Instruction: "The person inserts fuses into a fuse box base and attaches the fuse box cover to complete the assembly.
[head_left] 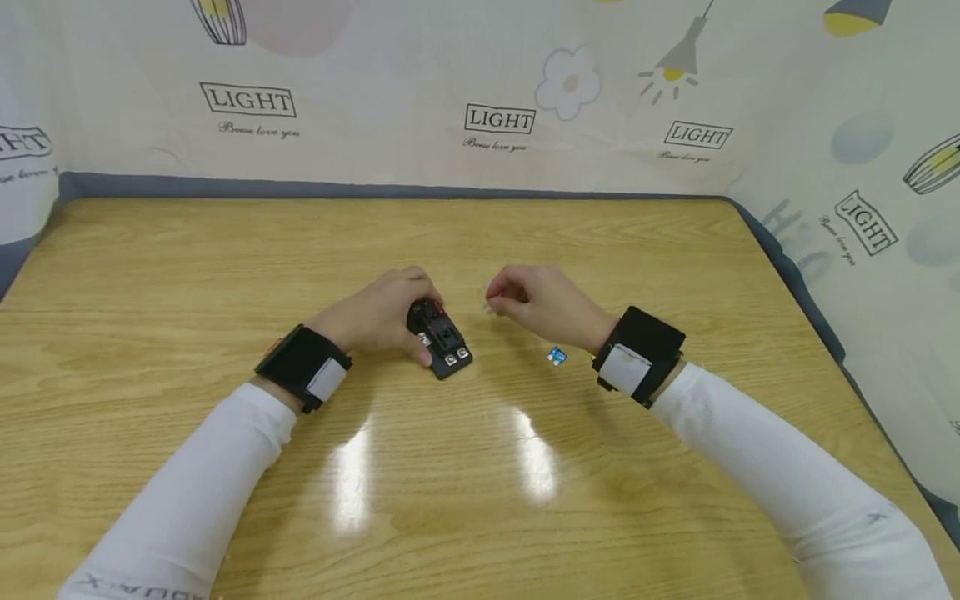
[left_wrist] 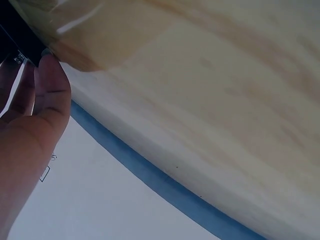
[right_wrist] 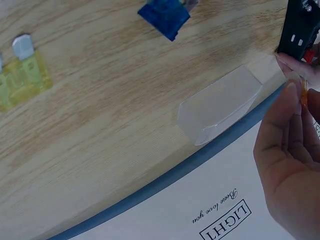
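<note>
My left hand (head_left: 382, 308) grips a black fuse block (head_left: 442, 333) by its sides, thumb along the near edge. The block has slots on top and screw terminals at its near end. Just right of it, my right hand (head_left: 551, 304) pinches a small orange blade fuse (right_wrist: 303, 94) between thumb and fingers; the fingers cover most of it. A blue blade fuse (head_left: 557, 356) lies on the table below the right hand. In the right wrist view, a yellow blade fuse (right_wrist: 25, 77) lies farther off, mostly hidden by the wristband in the head view.
A clear plastic cover (right_wrist: 220, 107) lies on the wooden table (head_left: 450, 517), near the right hand in the right wrist view. Printed white cloth (head_left: 420, 75) rises behind the table's blue-grey far edge. Black bands (head_left: 639, 354) sit on both wrists.
</note>
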